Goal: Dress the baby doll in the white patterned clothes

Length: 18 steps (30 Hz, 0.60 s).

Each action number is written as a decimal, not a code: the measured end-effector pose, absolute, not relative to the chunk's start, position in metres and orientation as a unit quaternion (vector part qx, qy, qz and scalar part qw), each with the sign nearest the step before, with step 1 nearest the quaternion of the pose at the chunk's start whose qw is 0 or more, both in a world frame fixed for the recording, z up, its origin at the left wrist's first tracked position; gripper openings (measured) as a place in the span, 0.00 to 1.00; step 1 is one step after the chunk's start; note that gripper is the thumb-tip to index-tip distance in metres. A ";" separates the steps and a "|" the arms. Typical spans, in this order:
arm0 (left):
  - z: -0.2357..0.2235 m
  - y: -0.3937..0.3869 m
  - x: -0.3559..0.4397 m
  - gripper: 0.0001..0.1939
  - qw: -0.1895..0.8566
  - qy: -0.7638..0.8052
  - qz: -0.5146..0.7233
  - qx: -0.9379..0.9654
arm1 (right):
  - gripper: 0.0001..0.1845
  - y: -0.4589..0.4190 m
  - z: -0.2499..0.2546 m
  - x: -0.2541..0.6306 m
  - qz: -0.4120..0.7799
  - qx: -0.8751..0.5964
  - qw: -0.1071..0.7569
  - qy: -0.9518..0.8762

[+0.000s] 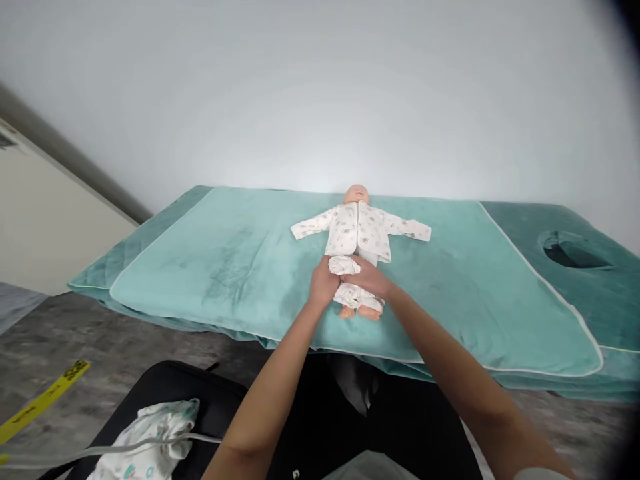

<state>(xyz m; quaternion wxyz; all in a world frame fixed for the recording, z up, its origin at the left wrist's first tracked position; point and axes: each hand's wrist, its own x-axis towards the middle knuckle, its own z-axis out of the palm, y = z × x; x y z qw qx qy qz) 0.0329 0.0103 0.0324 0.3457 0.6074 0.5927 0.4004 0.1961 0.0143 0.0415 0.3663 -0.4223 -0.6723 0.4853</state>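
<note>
A baby doll (357,194) lies on its back with its head toward the wall. Its white printed jacket (344,230) has both sleeves spread out sideways. White baby trousers (361,297) cover the lower legs, and the bare feet (369,313) stick out below them. Above the shins, the cloth is bunched into a roll between my hands. My left hand (323,283) is closed on the roll's left side, and my right hand (373,276) grips its right side. My fingers partly hide the doll's legs and the fabric.
A teal cover (240,247) is spread over the padded bed, which has a face hole (575,252) at the right end. The bed stands against a white wall (320,93). Lower left, printed cloth (155,433) lies on a black chair (210,393), with a pale cable (115,449) crossing it.
</note>
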 end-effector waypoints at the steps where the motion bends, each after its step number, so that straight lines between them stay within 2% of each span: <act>1: 0.035 0.008 0.036 0.13 0.348 0.607 0.397 0.594 | 0.23 0.013 0.043 0.197 0.453 -0.438 0.355 -0.691; 5: 0.037 -0.017 0.038 0.14 0.425 0.614 0.400 0.531 | 0.16 0.007 0.049 0.201 0.332 -0.482 0.289 -0.758; 10: 0.026 -0.068 0.032 0.21 0.547 0.580 0.411 0.442 | 0.16 -0.010 0.049 0.203 0.198 -0.459 0.194 -0.844; 14: 0.024 -0.091 0.031 0.25 0.598 0.566 0.406 0.397 | 0.13 -0.030 0.043 0.207 0.112 -0.485 0.178 -0.849; 18: 0.032 -0.100 0.034 0.24 0.601 0.575 0.399 0.387 | 0.12 -0.046 0.039 0.209 0.092 -0.491 0.188 -0.846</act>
